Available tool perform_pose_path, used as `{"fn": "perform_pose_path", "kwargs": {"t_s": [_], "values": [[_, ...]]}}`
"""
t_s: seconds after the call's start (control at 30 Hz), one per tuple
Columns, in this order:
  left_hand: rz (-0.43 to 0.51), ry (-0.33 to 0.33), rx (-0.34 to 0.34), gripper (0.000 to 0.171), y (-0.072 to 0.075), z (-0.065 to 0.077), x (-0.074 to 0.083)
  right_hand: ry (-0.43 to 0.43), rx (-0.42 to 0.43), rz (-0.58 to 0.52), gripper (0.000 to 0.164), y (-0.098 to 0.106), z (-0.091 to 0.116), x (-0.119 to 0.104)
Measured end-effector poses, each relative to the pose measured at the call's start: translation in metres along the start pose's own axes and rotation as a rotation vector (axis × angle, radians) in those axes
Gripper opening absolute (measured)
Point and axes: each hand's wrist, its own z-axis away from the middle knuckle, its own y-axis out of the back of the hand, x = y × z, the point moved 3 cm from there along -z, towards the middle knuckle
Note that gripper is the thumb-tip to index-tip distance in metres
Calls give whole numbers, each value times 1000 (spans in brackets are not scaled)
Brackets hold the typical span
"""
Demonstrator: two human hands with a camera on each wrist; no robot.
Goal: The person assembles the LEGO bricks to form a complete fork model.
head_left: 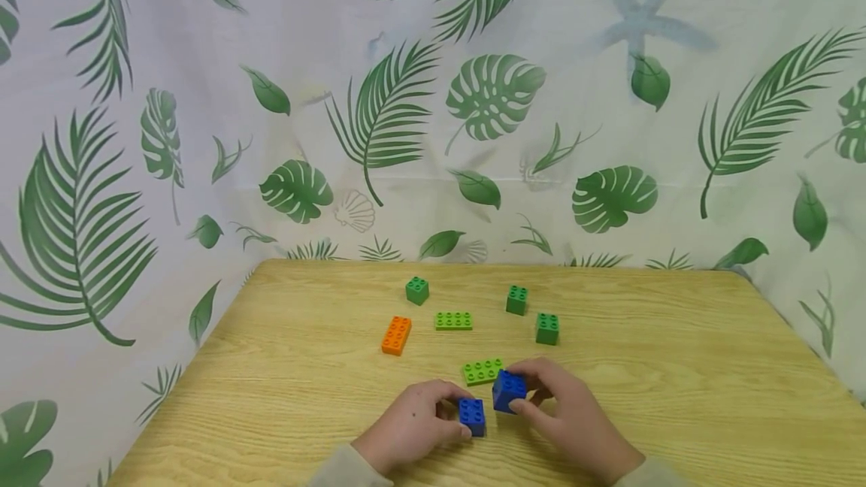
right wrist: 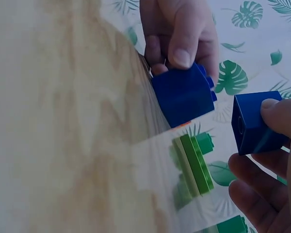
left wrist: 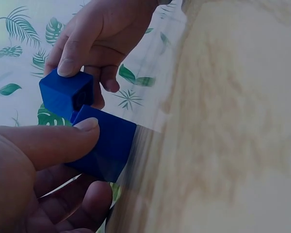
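Note:
My left hand point(head_left: 421, 421) pinches a blue building brick point(head_left: 471, 418) between thumb and fingers, low at the table with its studs facing up. My right hand point(head_left: 575, 415) grips a second blue brick point(head_left: 509, 391) by its sides, held up off the table and slightly tilted. In the right wrist view a gap shows between the left hand's brick point(right wrist: 184, 94) and the right hand's brick point(right wrist: 257, 121), whose hollow underside faces toward the other. The left wrist view has the right hand's brick point(left wrist: 68, 92) beyond the left hand's brick point(left wrist: 109, 143).
Just behind the hands lies a flat lime-green brick point(head_left: 482, 372), with another lime-green brick point(head_left: 453, 321) farther back. An orange brick point(head_left: 396, 335) is to the left. Green bricks stand at the back point(head_left: 417, 290), back right point(head_left: 517, 300) and right point(head_left: 547, 328) on the wooden table point(head_left: 676, 367).

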Motion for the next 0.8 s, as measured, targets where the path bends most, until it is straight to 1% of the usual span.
{"fn": "perform_pose_path", "kwargs": {"t_s": [0.1,0.17,0.3,0.47,0.53,0.67,0.8], "values": [[-4,1,1,31,0,0,0,21,-13,-22,32,-4,0,-5],[-4,-1,2,32,0,0,0,21,-21,-45,32,-7,-1,-8],[17,-12,0,33,-1,1,2,25,-35,-85,32,-12,-1,-15],[33,-7,-1,36,-2,0,2,40,-50,-113,32,-19,-2,-23],[34,-5,-4,36,-3,0,1,30,-62,-114,33,-22,-2,-25],[32,-22,-16,34,-4,-2,-1,6,-78,-112,33,-25,-1,-27],[26,-27,-15,34,-2,-1,-2,39,-72,-97,34,-27,-2,-28]]}}
